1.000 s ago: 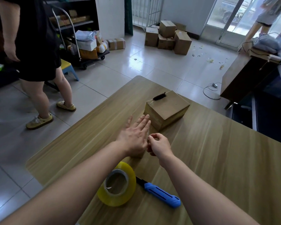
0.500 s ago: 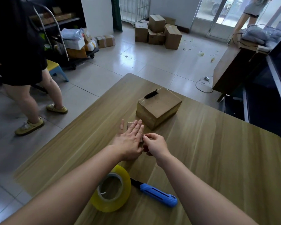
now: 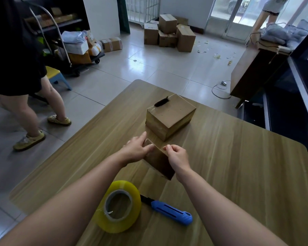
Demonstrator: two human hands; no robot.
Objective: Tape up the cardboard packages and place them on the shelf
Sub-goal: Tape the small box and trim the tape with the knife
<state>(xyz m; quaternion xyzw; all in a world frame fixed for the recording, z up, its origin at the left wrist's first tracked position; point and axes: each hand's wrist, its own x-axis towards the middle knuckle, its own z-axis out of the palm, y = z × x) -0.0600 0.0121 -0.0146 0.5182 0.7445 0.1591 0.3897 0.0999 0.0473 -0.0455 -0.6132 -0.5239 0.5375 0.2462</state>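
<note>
No writing can be read on either package. Labels on the cartons piled on the tiled floor are too small to make out.

The small box is plain brown cardboard, oblong with sharp edges. It sits tilted near the middle of the bench, and its near face is dark and glossy. The left grip holds its far left end, thumb across the top and fingers along the side. The right grip has curled fingers pinching the top right edge. I cannot tell if tape lies between the fingertips.

Just behind stands the big box, squat, with shiny bands on its sides and a small black thing lying on its lid.

Closer in, a roll of clear yellow tape leans on its edge, showing a grey core. A knife with a blue plastic handle lies flat just beside it.

The bench is pale wood-grain laminate with rounded corners. A person in dark clothes stands on the left by a loaded trolley.
</note>
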